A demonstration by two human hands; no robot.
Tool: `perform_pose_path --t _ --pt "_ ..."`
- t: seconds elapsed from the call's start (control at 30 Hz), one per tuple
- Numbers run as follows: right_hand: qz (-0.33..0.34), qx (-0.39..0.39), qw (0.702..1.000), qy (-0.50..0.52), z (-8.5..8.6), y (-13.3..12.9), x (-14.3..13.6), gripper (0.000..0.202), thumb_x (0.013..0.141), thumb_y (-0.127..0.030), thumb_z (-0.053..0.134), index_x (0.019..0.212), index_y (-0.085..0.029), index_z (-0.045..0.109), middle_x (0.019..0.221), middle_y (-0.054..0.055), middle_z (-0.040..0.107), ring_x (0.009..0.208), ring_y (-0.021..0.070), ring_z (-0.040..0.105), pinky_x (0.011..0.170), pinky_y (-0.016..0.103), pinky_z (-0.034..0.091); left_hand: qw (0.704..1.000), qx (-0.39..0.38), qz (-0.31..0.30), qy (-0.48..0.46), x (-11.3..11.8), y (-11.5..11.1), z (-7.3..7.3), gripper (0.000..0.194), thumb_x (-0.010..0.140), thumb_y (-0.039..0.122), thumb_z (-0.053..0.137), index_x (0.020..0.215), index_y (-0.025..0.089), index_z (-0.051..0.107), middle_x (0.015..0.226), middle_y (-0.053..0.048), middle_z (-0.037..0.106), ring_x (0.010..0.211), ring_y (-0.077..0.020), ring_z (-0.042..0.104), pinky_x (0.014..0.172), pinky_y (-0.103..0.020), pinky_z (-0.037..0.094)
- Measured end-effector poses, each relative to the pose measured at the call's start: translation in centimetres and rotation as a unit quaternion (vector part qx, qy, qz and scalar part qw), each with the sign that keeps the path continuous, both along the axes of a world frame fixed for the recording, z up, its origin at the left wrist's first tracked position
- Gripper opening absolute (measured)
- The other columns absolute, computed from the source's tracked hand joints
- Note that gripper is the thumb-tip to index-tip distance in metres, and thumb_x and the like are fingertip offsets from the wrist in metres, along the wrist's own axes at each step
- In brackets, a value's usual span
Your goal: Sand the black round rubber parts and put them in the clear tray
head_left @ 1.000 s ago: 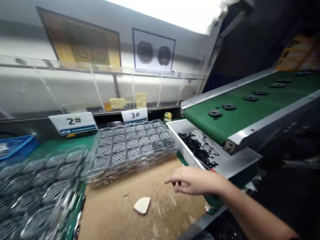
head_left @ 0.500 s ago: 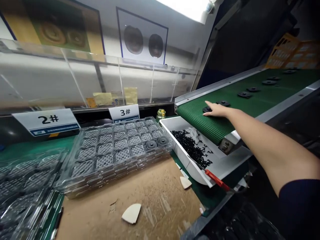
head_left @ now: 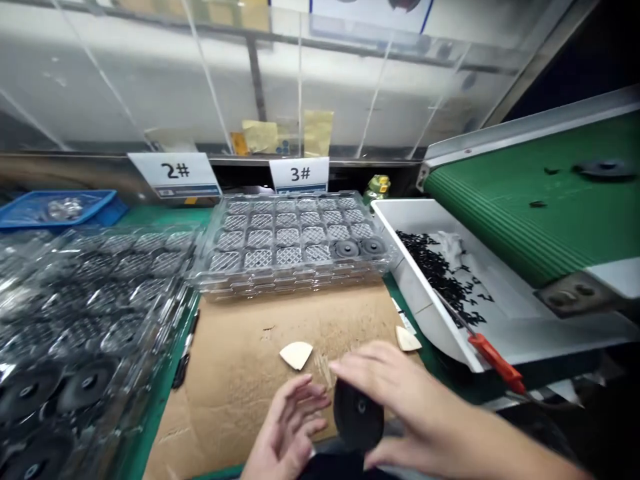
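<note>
The disc [head_left: 353, 423] is black, the cardboard [head_left: 240, 373] brown, the conveyor belt [head_left: 555, 230] ribbed green.

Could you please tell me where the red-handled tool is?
In the head view, the red-handled tool is on the right, beyond the right hand, at the near end of the white tray, its shaft toward the small black parts.

Right hand [head_left: 405, 393] is kinda blurred, clear plastic tray [head_left: 295, 275] is flecked with glare, lower-right corner's lost in shadow.

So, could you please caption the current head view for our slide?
Right hand holds a round black part, left hand open beside it.
</note>
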State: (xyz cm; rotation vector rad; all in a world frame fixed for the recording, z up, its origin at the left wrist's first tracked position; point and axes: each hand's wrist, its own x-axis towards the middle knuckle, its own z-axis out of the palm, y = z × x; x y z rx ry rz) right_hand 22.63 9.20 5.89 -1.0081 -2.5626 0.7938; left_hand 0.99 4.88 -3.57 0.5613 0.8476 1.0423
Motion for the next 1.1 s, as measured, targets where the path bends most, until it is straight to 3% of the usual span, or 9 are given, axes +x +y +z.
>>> perform_pose_path --t 0.1,0.2,0.37,0.5,0.63,0.73,0.8,0.93,1.1 --pt "-0.030 -0.051 0.993 0.104 -6.2 -2.2 -1.9 0.089 0.070 -0.043 0.070 0.142 -0.031 0.019 0.128 0.008 0.052 0.118 0.0247 0.046 0.098 0.038 0.041 0.997 -0.003 -0.044 -0.055 1.1 -0.6 -0.5 0.069 0.055 0.046 0.078 0.118 0.030 0.056 0.122 -0.011 0.057 0.112 -0.0293 0.053 0.093 -0.040 0.041" --pt "-0.093 -0.103 0.978 0.157 -10.0 -3.5 -3.4 0.102 0.061 -0.043 0.076 0.143 -0.033 0.016 0.130 0.009 0.050 0.119 0.0287 0.045 0.095 0.043 0.043 0.995 -0.036 -0.067 -0.056 1.0 -1.1 -1.4 0.069 0.056 0.046 0.078 0.119 0.029 0.056 0.121 -0.011 0.059 0.115 -0.0288 0.051 0.097 -0.038 0.038" --pt "-0.131 -0.173 0.967 0.133 -9.8 -3.9 -5.5 0.106 0.059 -0.042 0.078 0.143 -0.031 0.015 0.135 0.011 0.044 0.126 0.0297 0.038 0.101 0.047 0.037 0.990 -0.108 -0.040 -0.083 -0.3 -0.8 -1.3 0.068 0.059 0.039 0.079 0.121 0.027 0.051 0.117 -0.012 0.062 0.115 -0.0284 0.052 0.085 -0.031 0.044" --pt "-0.116 -0.143 0.978 0.096 -9.6 -0.9 -5.7 0.086 0.070 -0.052 0.066 0.142 -0.033 0.022 0.144 0.008 0.033 0.131 0.0284 0.032 0.103 0.046 0.036 0.982 -0.133 0.024 -0.134 -1.5 0.1 0.3 0.061 0.073 0.038 0.068 0.127 0.027 0.043 0.125 -0.012 0.057 0.113 -0.0276 0.055 0.086 -0.033 0.046" --pt "-0.265 -0.093 0.958 0.059 -13.1 2.8 -7.0 0.043 0.090 -0.039 0.042 0.130 -0.023 0.045 0.137 0.017 0.037 0.115 0.0293 0.050 0.091 0.050 0.044 0.972 -0.128 0.115 -0.158 -3.0 1.0 0.7 0.051 0.083 0.035 0.057 0.130 0.027 0.039 0.133 -0.013 0.050 0.114 -0.0285 0.054 0.099 -0.044 0.039" --pt "-0.246 -0.076 0.965 0.055 -15.6 3.3 -9.2 0.032 0.087 -0.030 0.046 0.115 -0.017 0.057 0.135 0.019 0.036 0.114 0.0319 0.048 0.092 0.052 0.042 0.968 -0.116 0.152 -0.162 -3.8 1.1 0.3 0.049 0.084 0.035 0.055 0.130 0.028 0.040 0.132 -0.011 0.051 0.116 -0.0272 0.053 0.102 -0.043 0.036" --pt "-0.199 -0.066 0.975 0.068 -16.4 2.8 -10.3 0.027 0.088 -0.025 0.044 0.110 -0.020 0.060 0.122 0.014 0.051 0.107 0.0262 0.052 0.088 0.044 0.045 0.966 -0.107 0.169 -0.161 -4.2 1.1 0.1 0.049 0.083 0.036 0.056 0.129 0.027 0.041 0.129 -0.011 0.054 0.116 -0.0268 0.052 0.104 -0.042 0.035" --pt "-0.140 -0.065 0.984 0.092 -15.1 3.2 -10.5 0.025 0.089 -0.025 0.043 0.104 -0.023 0.063 0.084 0.006 0.065 0.082 0.0204 0.059 0.076 0.038 0.049 0.968 -0.108 0.172 -0.147 -4.6 1.1 -0.1 0.058 0.078 0.037 0.063 0.131 0.027 0.041 0.128 -0.010 0.055 0.120 -0.0263 0.049 0.105 -0.042 0.033" --pt "-0.221 -0.046 0.963 0.149 -8.1 3.6 -9.5 0.030 0.089 -0.027 0.044 0.119 -0.027 0.050 0.113 0.005 0.061 0.099 0.0215 0.058 0.083 0.040 0.047 0.978 -0.076 0.154 -0.121 -3.8 1.7 0.5 0.056 0.071 0.035 0.070 0.123 0.022 0.052 0.126 -0.010 0.057 0.114 -0.0257 0.054 0.098 -0.034 0.042"
